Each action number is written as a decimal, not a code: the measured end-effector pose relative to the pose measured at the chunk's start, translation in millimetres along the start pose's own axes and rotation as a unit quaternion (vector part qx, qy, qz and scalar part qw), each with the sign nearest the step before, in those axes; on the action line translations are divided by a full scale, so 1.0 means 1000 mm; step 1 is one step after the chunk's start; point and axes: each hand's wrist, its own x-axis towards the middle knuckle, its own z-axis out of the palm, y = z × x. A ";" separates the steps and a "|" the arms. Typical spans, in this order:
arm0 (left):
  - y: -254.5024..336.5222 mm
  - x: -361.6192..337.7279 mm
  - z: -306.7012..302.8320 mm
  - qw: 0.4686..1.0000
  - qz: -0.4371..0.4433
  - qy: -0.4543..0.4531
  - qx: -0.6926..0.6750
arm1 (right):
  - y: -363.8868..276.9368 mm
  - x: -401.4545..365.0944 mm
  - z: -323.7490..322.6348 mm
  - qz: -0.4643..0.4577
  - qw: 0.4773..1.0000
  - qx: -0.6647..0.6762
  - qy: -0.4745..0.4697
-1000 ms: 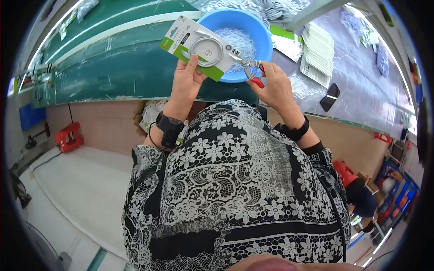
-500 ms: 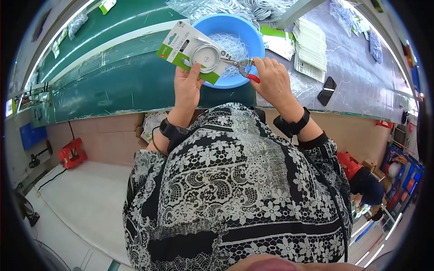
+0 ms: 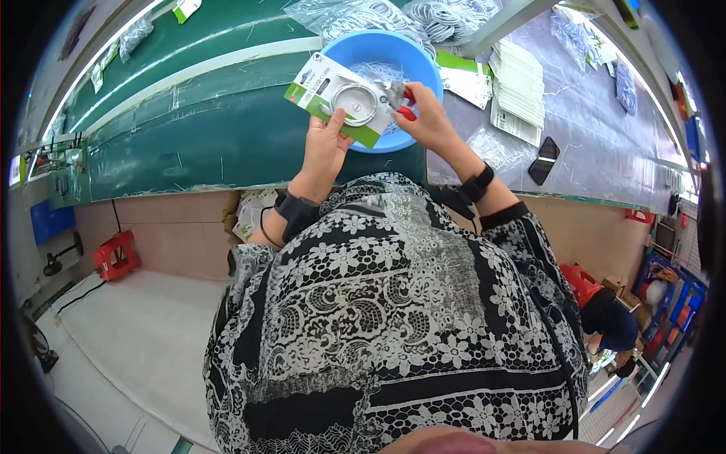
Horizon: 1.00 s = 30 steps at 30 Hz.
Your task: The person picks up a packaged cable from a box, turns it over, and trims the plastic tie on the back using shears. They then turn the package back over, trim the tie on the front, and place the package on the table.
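The left hand (image 3: 327, 147) grips the green-and-white card (image 3: 318, 85) by its lower edge, over the blue basin (image 3: 423, 57), with the coiled cable (image 3: 354, 104) already seated on it. The right hand (image 3: 427, 121) is closed round red-handled cutters (image 3: 401, 97) whose tip meets the card's three o'clock edge, so trimming looks begun, not finished. A stack of cards (image 3: 518, 94) and a phone (image 3: 543, 160) lie well apart at three o'clock, blocking nothing

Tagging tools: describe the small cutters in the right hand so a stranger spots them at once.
Find the round blue plastic basin on the green bench. In front of it the left hand holds a green and white card with a coiled white cable; the right hand grips small metal cutters at the card's right edge. Red handles set them apart from card and cable.
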 end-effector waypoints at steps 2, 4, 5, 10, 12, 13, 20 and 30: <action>-0.002 -0.003 0.002 1.000 -0.019 -0.002 -0.019 | -0.003 0.003 0.008 -0.026 1.000 -0.011 -0.001; -0.003 -0.005 0.000 0.999 -0.023 0.001 -0.029 | -0.008 0.008 0.014 -0.078 0.996 -0.033 -0.005; -0.004 -0.005 -0.003 0.999 -0.027 0.006 -0.045 | -0.010 0.010 0.015 -0.083 0.996 -0.030 -0.009; -0.007 -0.010 -0.008 0.995 -0.033 0.028 -0.094 | -0.015 0.016 0.022 -0.077 0.994 -0.029 -0.077; -0.005 -0.013 -0.013 0.993 -0.024 0.040 -0.105 | -0.015 0.020 0.029 -0.073 0.994 -0.022 -0.078; -0.005 -0.014 -0.018 0.994 -0.008 0.042 -0.097 | -0.015 0.022 0.032 -0.081 0.993 -0.018 -0.088; 0.028 -0.053 -0.117 0.968 0.167 0.173 -0.075 | 0.020 0.045 0.064 -0.028 0.998 -0.031 -0.052; 0.036 -0.254 -0.321 0.737 0.090 0.533 0.406 | 0.096 0.040 0.044 0.298 0.934 0.087 -0.178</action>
